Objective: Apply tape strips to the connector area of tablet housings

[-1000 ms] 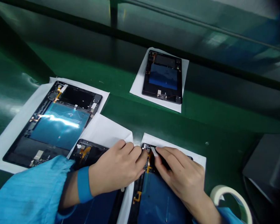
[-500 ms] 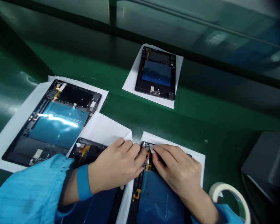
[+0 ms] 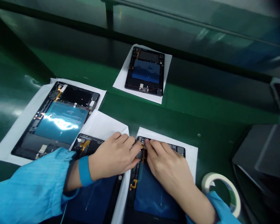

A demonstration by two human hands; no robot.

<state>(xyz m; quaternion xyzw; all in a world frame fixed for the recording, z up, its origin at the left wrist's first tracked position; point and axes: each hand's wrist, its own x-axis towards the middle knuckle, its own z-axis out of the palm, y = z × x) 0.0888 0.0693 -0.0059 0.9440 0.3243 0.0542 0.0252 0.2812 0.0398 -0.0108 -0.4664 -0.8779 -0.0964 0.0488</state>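
Note:
An opened tablet (image 3: 154, 193), with its blue battery and orange flex cables bare, lies in front of me. My left hand (image 3: 118, 154) has curled fingers at its upper left edge, thumb and forefinger gripping it there. Bunched fingertips of my right hand (image 3: 168, 165) press on the same corner, beside a small metallic part (image 3: 142, 144). What they hold, if anything, is hidden. Partly under my left forearm is a second opened tablet (image 3: 93, 199). A blue band (image 3: 85, 171) circles my left wrist.
Another opened tablet (image 3: 65, 118) rests on white sheeting at the left, and one more tablet (image 3: 146, 71) lies farther back. A roll of cream tape (image 3: 207, 180) is by my right sleeve. A dark box-like object (image 3: 259, 155) stands at the right of the green table (image 3: 177, 118).
My right fingers have closed down onto the tablet's corner. The small pale piece seen between them earlier no longer shows. My left hand stays at the edge; the view has shifted slightly.

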